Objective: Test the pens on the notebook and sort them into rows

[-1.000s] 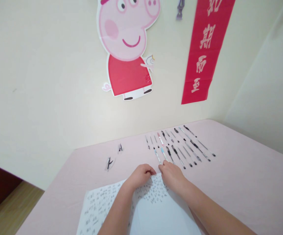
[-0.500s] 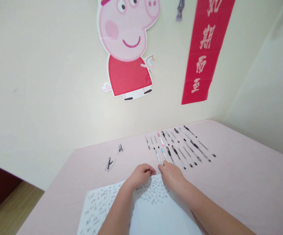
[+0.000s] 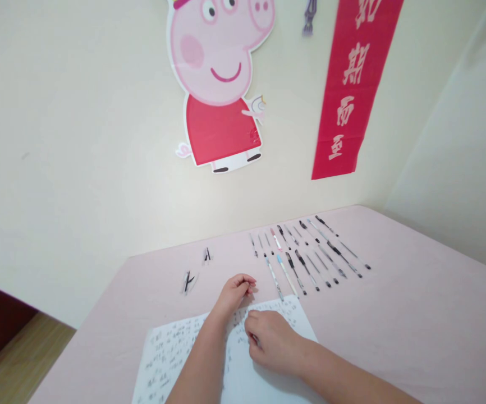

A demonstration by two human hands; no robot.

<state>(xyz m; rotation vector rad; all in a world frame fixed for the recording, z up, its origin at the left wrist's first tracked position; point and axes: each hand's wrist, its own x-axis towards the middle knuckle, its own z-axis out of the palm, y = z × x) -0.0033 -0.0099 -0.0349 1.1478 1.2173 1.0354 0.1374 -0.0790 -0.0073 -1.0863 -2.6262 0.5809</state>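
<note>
That pink worktop (image 3: 403, 314) has two rows of pens (image 3: 300, 259) toward the back right, a couple of small black-and-clear bits (image 3: 188, 279) over on the left, plus an open handwritten notebook (image 3: 171, 359) up front.

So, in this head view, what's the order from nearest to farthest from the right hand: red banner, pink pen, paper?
1. Paper: beneath the right hand.
2. Pink pen: beyond the hand, on the table.
3. Red banner: up on the wall, farther right.
</note>
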